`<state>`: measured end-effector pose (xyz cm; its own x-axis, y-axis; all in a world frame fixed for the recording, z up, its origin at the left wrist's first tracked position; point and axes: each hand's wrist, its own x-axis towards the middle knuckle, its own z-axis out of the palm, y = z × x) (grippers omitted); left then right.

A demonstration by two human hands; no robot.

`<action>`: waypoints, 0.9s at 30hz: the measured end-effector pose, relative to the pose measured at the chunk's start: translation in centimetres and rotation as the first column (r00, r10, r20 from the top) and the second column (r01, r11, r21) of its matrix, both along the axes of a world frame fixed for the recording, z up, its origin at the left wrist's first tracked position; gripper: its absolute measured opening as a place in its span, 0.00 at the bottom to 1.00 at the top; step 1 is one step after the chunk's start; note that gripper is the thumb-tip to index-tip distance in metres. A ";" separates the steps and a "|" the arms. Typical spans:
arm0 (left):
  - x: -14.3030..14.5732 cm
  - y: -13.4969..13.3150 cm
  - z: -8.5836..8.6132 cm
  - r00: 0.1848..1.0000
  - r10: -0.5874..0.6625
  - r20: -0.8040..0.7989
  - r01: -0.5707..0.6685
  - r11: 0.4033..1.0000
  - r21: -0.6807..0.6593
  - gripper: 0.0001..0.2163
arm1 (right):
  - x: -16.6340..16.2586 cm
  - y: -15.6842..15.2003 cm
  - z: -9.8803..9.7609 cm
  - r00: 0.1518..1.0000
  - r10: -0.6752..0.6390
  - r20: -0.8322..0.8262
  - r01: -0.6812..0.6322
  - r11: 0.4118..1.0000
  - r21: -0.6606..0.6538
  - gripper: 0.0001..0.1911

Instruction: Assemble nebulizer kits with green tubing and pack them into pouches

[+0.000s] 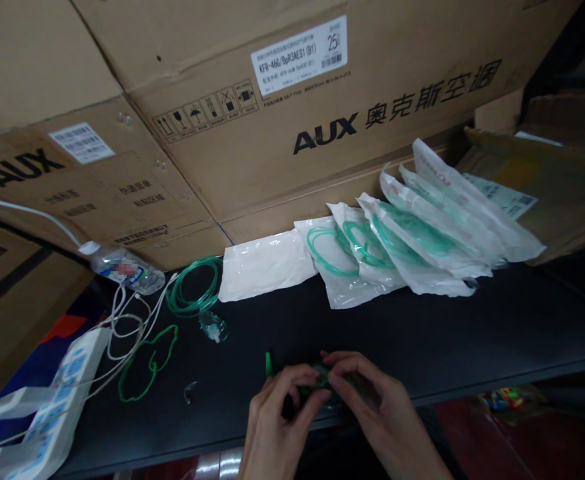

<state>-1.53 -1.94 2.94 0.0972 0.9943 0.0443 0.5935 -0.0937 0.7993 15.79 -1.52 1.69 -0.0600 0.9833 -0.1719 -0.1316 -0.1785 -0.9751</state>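
Apparently both grips (282, 407) (375, 400) pinch green plastic (321, 377).

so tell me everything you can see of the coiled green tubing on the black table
The green tubing looks like thin, shiny, see-through plastic, wound into several loose, overlapping loops around an open middle. It lies on the black table. In the picture, a plastic bottle is to its left and a white packet is close by its right edge. A small clear piece lies at its lower edge; whether the two are joined I cannot tell, nor where the tubing ends.
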 end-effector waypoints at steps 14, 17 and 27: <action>1.3 0.2 1.1 0.972 -0.082 -0.222 0.103 0.991 0.083 0.09 | -0.1 -0.6 -1.1 0.997 0.005 0.083 -0.013 0.996 0.091 0.08; 1.8 0.1 1.2 0.972 -0.068 -0.226 0.087 0.993 0.076 0.08 | -0.1 -0.9 -1.4 0.986 -0.020 0.165 -0.006 0.988 0.153 0.07; 1.7 -0.4 1.1 0.969 0.032 -0.247 -0.018 0.998 0.061 0.09 | 1.3 -0.8 -1.4 0.944 -0.127 0.306 0.054 0.970 0.238 0.08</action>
<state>0.19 -2.37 4.09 0.0877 0.9930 0.0795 0.7750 -0.1182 0.6208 17.11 -2.33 0.33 0.0522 0.9970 0.0569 0.1847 0.0464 -0.9817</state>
